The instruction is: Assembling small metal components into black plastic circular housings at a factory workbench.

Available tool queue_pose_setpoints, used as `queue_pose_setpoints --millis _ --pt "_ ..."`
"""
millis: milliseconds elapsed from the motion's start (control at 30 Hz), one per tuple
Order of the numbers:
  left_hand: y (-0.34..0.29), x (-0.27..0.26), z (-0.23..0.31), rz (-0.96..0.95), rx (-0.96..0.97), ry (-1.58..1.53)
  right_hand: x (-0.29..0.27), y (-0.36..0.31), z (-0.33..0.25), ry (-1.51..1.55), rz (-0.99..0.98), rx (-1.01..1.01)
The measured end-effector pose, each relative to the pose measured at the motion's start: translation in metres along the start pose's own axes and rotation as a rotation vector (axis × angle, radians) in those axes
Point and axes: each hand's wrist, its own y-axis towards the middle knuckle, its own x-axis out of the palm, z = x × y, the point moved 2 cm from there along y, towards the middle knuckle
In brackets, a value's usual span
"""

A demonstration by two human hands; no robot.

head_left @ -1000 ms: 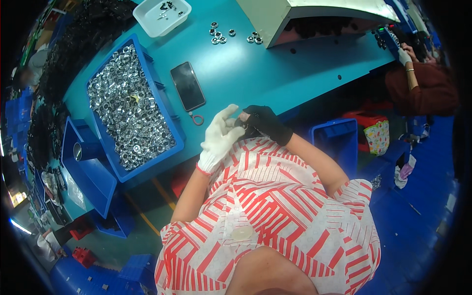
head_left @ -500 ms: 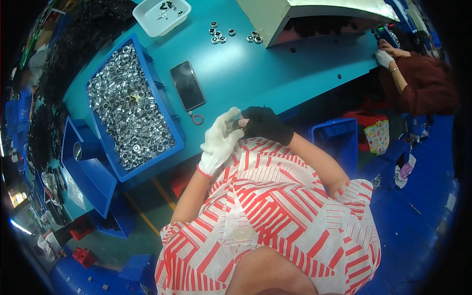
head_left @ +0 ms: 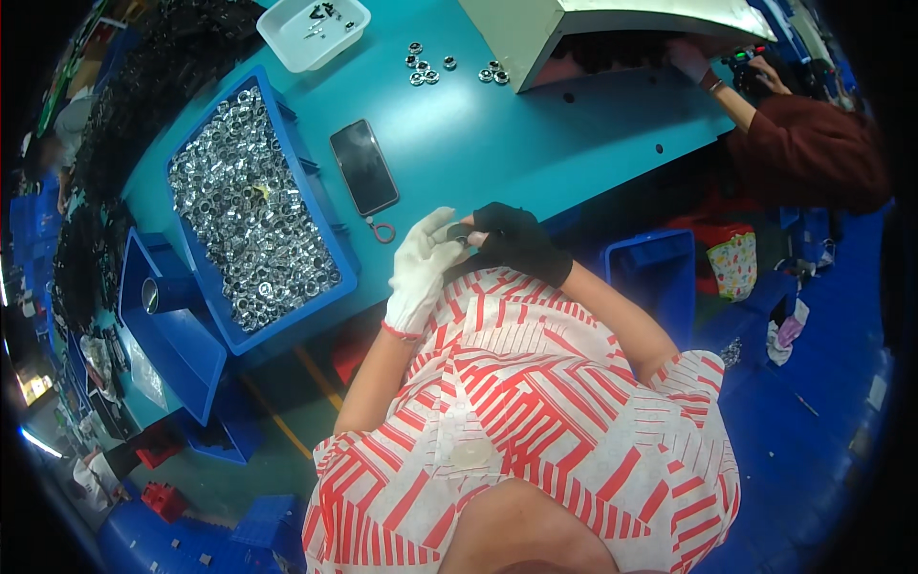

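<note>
Teal table bearing blue bin, white tray, phone, red loop, metal parts, cream hood

Left hand close beside right hand

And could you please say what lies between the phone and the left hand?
The head view shows a red-looped tool between phone and left hand.

there are the wearer's two hands, one held part, one phone and nine rings on the table.
</note>
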Motion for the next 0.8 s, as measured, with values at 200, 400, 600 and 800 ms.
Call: queue_pose_setpoints --millis 200,400,600,800 --pt "-0.001 0.007 0.005 -0.069 -0.102 -0.252 0.001 -0.006 -0.002 -0.519 0.046 -0.453" --pt "-0.003 0.013 0.01 -0.103 -0.067 -0.214 -0.001 -0.008 0.007 -0.271 0.012 -0.172" --pt "0.0 0.01 0.004 -0.123 -0.092 -0.185 -0.001 -0.012 0.007 -0.237 0.007 -0.123" --pt "0.004 0.01 0.001 -0.076 -0.11 -0.119 -0.004 -0.016 0.013 -0.301 -0.023 -0.088"
